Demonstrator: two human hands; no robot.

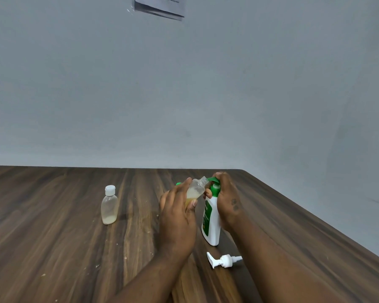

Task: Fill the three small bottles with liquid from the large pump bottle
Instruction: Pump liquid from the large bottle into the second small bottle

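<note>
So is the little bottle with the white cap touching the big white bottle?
Apart. The head view shows the capped little bottle standing alone, with bare table and the left hand between it and the big pump bottle.

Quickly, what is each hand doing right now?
Left hand: holds the small open bottle, tilted.
Right hand: grips the green pump of the large pump bottle.

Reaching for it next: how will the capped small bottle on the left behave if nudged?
Probably light: the capped bottle shows only a little liquid at its base. Tall and narrow on the table, so it may tip easily.
</note>
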